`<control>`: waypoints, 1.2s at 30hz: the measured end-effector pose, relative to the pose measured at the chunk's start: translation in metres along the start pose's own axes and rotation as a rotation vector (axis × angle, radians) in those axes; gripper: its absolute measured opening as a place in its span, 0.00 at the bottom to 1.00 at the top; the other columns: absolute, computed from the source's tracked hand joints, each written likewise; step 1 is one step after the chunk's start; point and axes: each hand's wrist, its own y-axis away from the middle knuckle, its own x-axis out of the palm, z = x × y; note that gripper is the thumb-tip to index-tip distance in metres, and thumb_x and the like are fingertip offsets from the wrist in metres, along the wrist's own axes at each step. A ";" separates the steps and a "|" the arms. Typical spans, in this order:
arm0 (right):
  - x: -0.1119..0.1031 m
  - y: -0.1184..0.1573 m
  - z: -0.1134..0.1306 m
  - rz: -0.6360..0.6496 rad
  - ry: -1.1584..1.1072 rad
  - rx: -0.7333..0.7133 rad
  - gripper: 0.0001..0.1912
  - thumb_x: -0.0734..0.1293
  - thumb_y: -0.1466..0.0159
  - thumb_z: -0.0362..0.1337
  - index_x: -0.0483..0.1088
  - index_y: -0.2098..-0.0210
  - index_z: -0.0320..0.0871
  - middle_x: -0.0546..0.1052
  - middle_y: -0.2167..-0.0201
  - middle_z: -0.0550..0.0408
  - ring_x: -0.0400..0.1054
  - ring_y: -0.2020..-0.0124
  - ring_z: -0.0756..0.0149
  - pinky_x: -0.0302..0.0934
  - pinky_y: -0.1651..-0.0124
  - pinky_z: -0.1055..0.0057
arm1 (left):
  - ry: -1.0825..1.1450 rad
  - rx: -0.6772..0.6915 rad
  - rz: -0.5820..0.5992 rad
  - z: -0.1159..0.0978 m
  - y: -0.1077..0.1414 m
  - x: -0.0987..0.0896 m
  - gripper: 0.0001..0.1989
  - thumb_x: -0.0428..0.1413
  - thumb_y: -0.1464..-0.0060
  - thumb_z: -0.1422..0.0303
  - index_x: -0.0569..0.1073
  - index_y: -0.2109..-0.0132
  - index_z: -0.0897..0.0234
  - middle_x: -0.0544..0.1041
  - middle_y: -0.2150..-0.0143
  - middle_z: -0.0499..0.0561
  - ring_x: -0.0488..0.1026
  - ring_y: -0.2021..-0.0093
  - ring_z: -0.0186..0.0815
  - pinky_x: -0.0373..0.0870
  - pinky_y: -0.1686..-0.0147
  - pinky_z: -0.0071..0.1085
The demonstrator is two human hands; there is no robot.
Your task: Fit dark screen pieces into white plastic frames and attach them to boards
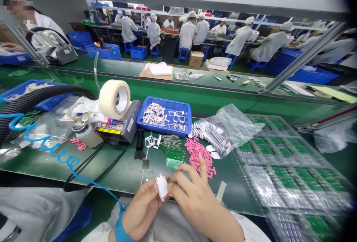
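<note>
A small white rectangular part [162, 187] with a pink strip along its lower edge is held upright between the thumb and fingers of my left hand [143, 204], which wears a blue wrist strap [122, 227]. The thumb and forefinger of my right hand [192, 190] pinch its lower right edge, while other fingers stretch upward. Just beyond lie a green circuit board [175, 163], a stack of more boards [170, 146] and a pile of pink T-shaped pieces [198, 154]. White frames fill a blue tray [164, 131] farther back.
A tape roll [114, 99] sits on a grey dispenser [131, 121] at left, near a pump bottle [87, 132] and coiled blue cord [61, 157]. White pieces lie by a plastic bag [234, 123]. Clear trays [248, 171] with boards stand right. Co-workers [186, 33] occupy the background.
</note>
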 end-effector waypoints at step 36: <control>0.044 -0.068 0.028 0.201 -0.691 0.188 0.09 0.72 0.51 0.33 0.69 0.71 0.43 0.69 0.72 0.59 0.61 0.65 0.65 0.48 0.46 0.54 | -1.878 1.009 0.111 -0.079 0.049 -0.048 0.24 0.50 0.42 0.75 0.62 0.39 0.56 0.77 0.49 0.51 0.73 0.50 0.32 0.65 0.43 0.34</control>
